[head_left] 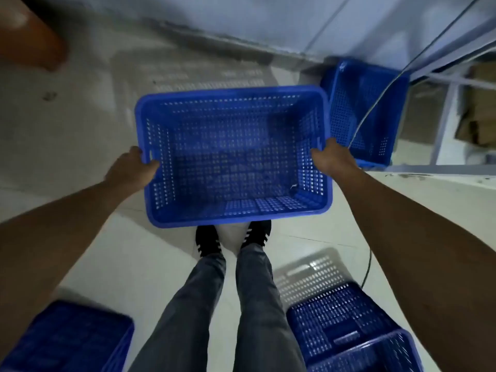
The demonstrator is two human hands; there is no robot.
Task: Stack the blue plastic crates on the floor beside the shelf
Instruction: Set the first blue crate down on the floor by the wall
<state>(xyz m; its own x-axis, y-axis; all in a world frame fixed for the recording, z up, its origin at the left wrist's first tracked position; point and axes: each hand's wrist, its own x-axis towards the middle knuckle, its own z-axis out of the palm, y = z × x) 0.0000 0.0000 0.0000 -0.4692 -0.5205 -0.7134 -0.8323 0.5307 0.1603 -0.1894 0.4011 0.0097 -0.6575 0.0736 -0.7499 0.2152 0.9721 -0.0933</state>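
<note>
I hold an empty blue perforated crate (233, 157) level in front of me, above the floor and my feet. My left hand (131, 167) grips its left rim and my right hand (332, 158) grips its right rim. Another blue crate (367, 111) stands on the floor at the upper right, beside the metal shelf (445, 84), just right of the held crate. A blue crate (349, 326) sits on the floor at the lower right. One more blue crate (69, 339) lies at the lower left, partly hidden by my left arm.
A thin cable (381, 98) runs down from the upper right across the crate by the shelf. Cardboard boxes (480, 103) lie under the shelf. A brown wooden object (29, 36) is at the upper left. Pale tiled floor (80, 130) extends to the left.
</note>
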